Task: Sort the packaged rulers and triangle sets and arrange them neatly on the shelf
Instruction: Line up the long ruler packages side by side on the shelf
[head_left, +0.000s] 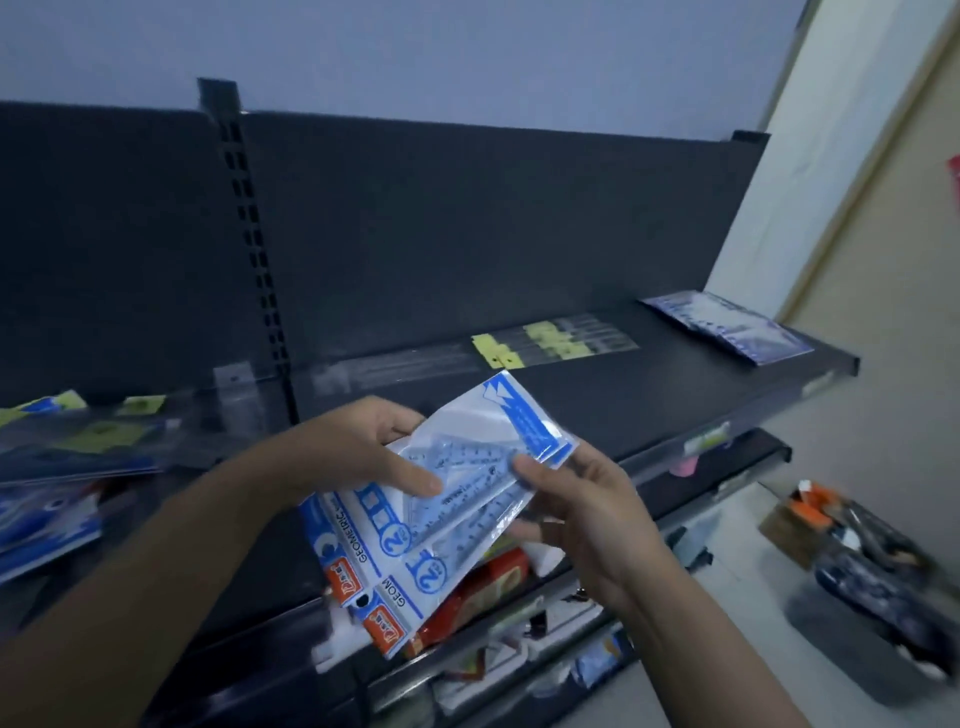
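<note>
Status: sorting is partly complete.

1. Shelf (675, 384): the dark top board carries three groups, well apart from one another.
2. Unsorted pile (78, 457): at the left end, blue packs and yellow-tagged packs lie mixed and overlapping. By judgement, this is the bulk of the work left.
3. Packaged rulers (550, 343): these lie in a row along the back of the board, near the middle, with yellow tags roughly aligned. This group appears sorted.
4. Triangle set stack (727, 325): a squared stack sits at the right end.
5. Held triangle sets (457, 499): several fanned packs are in front of the shelf edge, not yet placed.
6. Left hand (353, 452): it grips the fan, thumb on top.
7. Right hand (587, 509): it pinches the fan's right edge.
</note>
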